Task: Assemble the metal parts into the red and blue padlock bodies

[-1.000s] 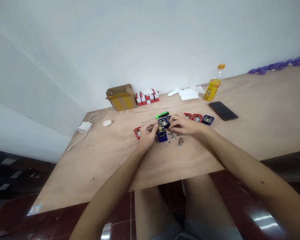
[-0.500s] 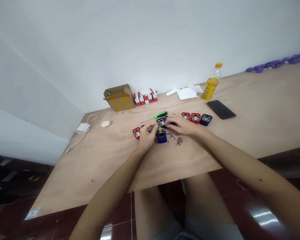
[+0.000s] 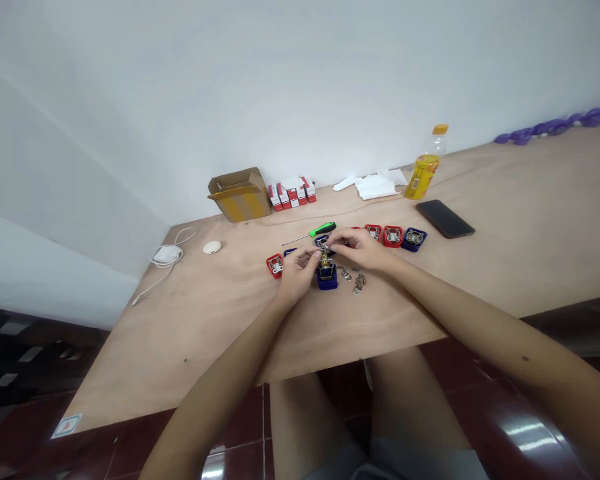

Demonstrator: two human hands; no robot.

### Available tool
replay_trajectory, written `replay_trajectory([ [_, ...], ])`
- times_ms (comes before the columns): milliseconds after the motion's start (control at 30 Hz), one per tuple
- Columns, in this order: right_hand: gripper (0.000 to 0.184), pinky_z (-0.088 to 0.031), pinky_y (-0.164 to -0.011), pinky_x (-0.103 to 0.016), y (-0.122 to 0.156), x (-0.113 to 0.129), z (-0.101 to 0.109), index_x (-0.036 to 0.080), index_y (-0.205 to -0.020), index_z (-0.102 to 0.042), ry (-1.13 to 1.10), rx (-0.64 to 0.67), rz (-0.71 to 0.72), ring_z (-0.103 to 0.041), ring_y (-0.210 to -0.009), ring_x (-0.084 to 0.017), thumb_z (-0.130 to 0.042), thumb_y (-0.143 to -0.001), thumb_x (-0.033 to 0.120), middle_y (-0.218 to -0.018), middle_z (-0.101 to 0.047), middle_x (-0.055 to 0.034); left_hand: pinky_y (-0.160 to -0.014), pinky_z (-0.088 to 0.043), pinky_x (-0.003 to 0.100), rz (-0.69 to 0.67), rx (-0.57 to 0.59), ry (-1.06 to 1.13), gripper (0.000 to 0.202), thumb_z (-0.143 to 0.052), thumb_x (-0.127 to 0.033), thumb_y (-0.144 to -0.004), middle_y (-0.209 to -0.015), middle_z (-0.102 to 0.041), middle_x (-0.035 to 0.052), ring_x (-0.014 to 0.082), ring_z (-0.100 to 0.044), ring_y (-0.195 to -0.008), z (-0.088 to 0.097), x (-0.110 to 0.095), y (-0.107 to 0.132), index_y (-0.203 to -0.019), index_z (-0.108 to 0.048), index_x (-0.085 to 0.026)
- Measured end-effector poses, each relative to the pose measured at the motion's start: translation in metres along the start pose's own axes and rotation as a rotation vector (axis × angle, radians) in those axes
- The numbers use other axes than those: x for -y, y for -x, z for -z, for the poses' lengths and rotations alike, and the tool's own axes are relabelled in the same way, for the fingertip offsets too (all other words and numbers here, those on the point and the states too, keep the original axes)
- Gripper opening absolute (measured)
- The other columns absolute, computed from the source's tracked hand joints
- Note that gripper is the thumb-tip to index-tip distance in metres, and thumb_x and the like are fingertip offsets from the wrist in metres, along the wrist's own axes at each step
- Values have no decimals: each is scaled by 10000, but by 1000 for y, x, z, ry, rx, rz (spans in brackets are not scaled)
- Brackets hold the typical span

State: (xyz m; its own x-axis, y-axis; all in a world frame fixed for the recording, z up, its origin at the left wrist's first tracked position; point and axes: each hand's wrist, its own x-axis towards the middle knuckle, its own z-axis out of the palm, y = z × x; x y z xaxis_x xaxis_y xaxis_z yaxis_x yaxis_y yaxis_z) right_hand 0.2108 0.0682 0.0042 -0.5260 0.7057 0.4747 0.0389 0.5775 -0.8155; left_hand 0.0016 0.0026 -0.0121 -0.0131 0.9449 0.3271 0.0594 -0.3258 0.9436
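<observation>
A blue plastic block with metal fittings (image 3: 327,280) stands on the wooden table in front of me, a brass-coloured piece on its top. My left hand (image 3: 299,272) is at its left, thumb and fingers pinched beside the brass piece; what they grip is too small to name. From the right, my right hand (image 3: 359,248) reaches over with its fingertips closed on a small metal part. Loose small metal pieces (image 3: 359,285) lie below that hand. Behind the hands rests a green-handled screwdriver (image 3: 323,230). Another blue block is partly hidden between the hands.
Red blocks (image 3: 393,236) and a blue block (image 3: 414,239) sit to the right, another red block (image 3: 275,265) to the left. Farther back are a cardboard box (image 3: 243,203), red-white cartons (image 3: 293,195), papers (image 3: 377,187), a drink bottle (image 3: 423,175), and a phone (image 3: 445,219). A white charger (image 3: 166,255) lies left.
My right hand has shifted slightly left, and its fingertips have come closer to those of my left hand above the blue block. The view has moved slightly.
</observation>
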Motion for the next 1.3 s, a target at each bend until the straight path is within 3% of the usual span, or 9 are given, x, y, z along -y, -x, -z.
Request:
replay_trajectory([
  [467,279,-623,-963,-428,0,4,-5,217,-1056,-817,-226,-27,-116,-774,-1016,-244,-824,-904,451,-1080,-819,-84,-872,-629,377,-33,-14,-19,395,-794,-550,-899,-1007,-829,116,246,-785,-934,-1,-3,1,-980,-788,-164],
  [700,345,-610,-869,-416,3,7,-11,216,-1106,-809,-121,-12,-60,-721,-937,-239,-869,-854,443,-1039,-774,-82,-744,-599,334,-119,-100,-213,293,-742,-465,-952,-964,-817,99,231,-753,-851,-2,-9,7,-984,-813,-183],
  [800,280,-598,-841,-408,4,5,-17,231,-1076,-811,-26,-32,15,-668,-902,-227,-838,-873,422,-977,-714,-63,-714,-589,325,-177,-93,-296,258,-707,-432,-973,-968,-806,99,228,-739,-838,-3,-15,10,-985,-815,-198],
  [933,179,-617,-839,-398,4,5,-22,225,-1038,-785,-53,-57,10,-679,-876,-212,-775,-908,349,-950,-684,-53,-776,-612,348,-199,-63,-304,254,-701,-427,-978,-983,-795,110,238,-737,-860,-5,-20,11,-994,-811,-198],
  [1100,159,-643,-869,-383,4,7,-18,212,-1017,-780,-101,-114,-35,-728,-990,-231,-773,-886,301,-1064,-718,-80,-937,-608,375,-174,-20,-283,271,-678,-418,-1007,-1120,-811,125,261,-759,-1046,-4,-14,8,-1093,-803,-193],
  [1167,169,-638,-869,-377,2,5,-14,206,-1005,-782,-116,-183,-47,-726,-978,-226,-792,-869,306,-1064,-737,-81,-848,-611,338,-145,-41,-289,282,-655,-403,-1019,-1110,-813,121,237,-762,-989,-2,-10,6,-1131,-786,-180],
  [1300,253,-620,-816,-365,-3,-2,-6,202,-1000,-774,-213,-315,-123,-722,-864,-208,-853,-812,351,-943,-764,-60,-598,-494,260,-128,29,-393,238,-586,-284,-1018,-842,-765,60,150,-645,-655,4,-8,5,-1099,-770,-158],
])
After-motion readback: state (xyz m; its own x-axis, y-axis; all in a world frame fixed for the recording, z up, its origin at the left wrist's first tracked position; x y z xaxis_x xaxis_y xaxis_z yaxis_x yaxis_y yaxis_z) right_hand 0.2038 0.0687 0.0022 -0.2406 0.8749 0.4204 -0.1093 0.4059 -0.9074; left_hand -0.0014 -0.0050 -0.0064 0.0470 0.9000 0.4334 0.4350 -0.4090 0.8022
